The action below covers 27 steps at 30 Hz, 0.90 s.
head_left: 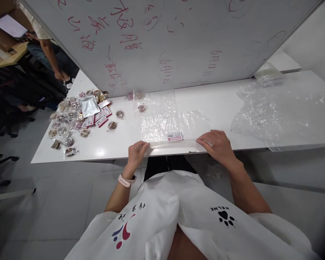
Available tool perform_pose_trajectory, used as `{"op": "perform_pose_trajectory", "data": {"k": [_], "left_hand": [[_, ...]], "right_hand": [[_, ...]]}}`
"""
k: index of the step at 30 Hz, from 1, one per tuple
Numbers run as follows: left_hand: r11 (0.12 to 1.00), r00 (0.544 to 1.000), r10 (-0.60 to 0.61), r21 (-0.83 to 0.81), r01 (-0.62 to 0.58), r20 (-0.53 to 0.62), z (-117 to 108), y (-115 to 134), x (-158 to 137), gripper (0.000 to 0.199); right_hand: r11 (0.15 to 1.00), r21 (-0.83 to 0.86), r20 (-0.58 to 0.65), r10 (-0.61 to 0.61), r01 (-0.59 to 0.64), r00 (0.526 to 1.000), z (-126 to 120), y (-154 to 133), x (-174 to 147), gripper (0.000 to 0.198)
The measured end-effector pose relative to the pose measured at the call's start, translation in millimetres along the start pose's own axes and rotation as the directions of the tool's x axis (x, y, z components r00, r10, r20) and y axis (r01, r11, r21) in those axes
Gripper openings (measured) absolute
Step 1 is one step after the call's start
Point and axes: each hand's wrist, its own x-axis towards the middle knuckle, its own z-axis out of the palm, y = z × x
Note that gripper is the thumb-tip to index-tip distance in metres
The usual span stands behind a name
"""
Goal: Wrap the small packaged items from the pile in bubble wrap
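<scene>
A clear bubble wrap sheet (159,122) lies flat near the table's front edge. My left hand (137,151), with a pink watch band at the wrist, pinches its near left corner. On the other side, my right hand (216,144) pinches the near edge between thumb and fingers. That edge is drawn fairly straight between the two hands. A small red-and-white labelled packet (174,136) rests on or under the plastic by the near edge; I cannot tell which. Just beyond the sheet sits a small wrapped piece (141,108).
Several small clear-wrapped pieces (67,119), a silver pouch (90,106) and red-and-white cards (101,121) are heaped at the left. A large plastic sheet (292,112) hangs over the front edge at right. A whiteboard (162,43) stands behind. Another person (47,50) is at far left.
</scene>
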Motion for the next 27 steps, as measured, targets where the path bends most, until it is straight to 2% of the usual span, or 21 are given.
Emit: {"op": "perform_pose_trajectory", "data": {"k": [3,6,9,11,12,13,15,17,18,20,22,24,26,27], "left_hand": [[0.993,0.995,-0.103,0.060,0.103,-0.015,0.0,7.2,26.4,0.036],[0.950,0.992,-0.121,0.285,0.128,-0.041,7.8,9.6,43.0,0.031],[0.879,0.986,0.068,0.476,0.014,-0.155,21.5,14.7,45.2,0.012],[0.863,0.941,0.247,0.495,-0.106,-0.230,33.7,21.2,40.6,0.016],[0.861,0.918,0.329,0.469,-0.195,-0.222,40.6,24.9,37.6,0.020],[0.852,0.899,0.404,0.426,-0.303,-0.170,47.8,28.5,34.8,0.022],[0.801,0.845,0.535,0.306,-0.515,0.022,61.7,34.1,31.4,0.026],[0.753,0.781,0.592,0.209,-0.624,0.200,72.8,36.3,32.5,0.036],[0.749,0.769,0.589,0.191,-0.635,0.247,76.7,36.1,34.8,0.042],[0.771,0.788,0.552,0.191,-0.607,0.274,81.0,34.3,41.7,0.047],[0.804,0.820,0.503,0.200,-0.560,0.273,81.6,32.6,49.6,0.043],[0.833,0.848,0.452,0.210,-0.512,0.276,79.8,33.1,56.3,0.035],[0.852,0.868,0.400,0.228,-0.471,0.295,76.0,36.5,60.5,0.028],[0.857,0.872,0.378,0.239,-0.456,0.310,73.4,39.2,61.6,0.024]], "right_hand": [[1.000,0.026,0.061,-0.003,0.002,0.998,-1.6,16.0,39.5,0.031],[0.996,0.009,0.173,0.088,-0.091,0.981,15.1,27.9,67.0,0.027],[0.982,-0.066,0.218,0.190,-0.179,0.957,35.8,30.5,75.4,0.027],[0.975,-0.089,0.183,0.218,-0.205,0.959,45.3,29.8,73.5,0.028],[0.974,-0.087,0.162,0.223,-0.211,0.961,48.4,29.7,71.7,0.027],[0.974,-0.084,0.148,0.223,-0.212,0.964,50.5,29.9,70.0,0.027],[0.974,-0.088,0.138,0.219,-0.209,0.966,52.4,30.9,67.7,0.027],[0.974,-0.115,0.120,0.211,-0.198,0.970,52.3,30.6,66.9,0.028],[0.972,-0.138,0.085,0.201,-0.188,0.976,51.8,29.0,66.5,0.028],[0.968,-0.192,-0.039,0.157,-0.162,0.987,50.7,21.9,64.6,0.026],[0.973,-0.207,-0.132,0.074,-0.101,0.988,50.9,10.4,60.3,0.026],[0.990,-0.142,-0.075,-0.031,0.020,0.997,53.7,-2.7,53.9,0.028],[0.992,-0.036,0.068,-0.122,0.124,0.990,58.2,-13.7,47.5,0.034],[0.991,-0.001,0.124,-0.134,0.136,0.983,60.2,-17.7,45.0,0.037]]}}
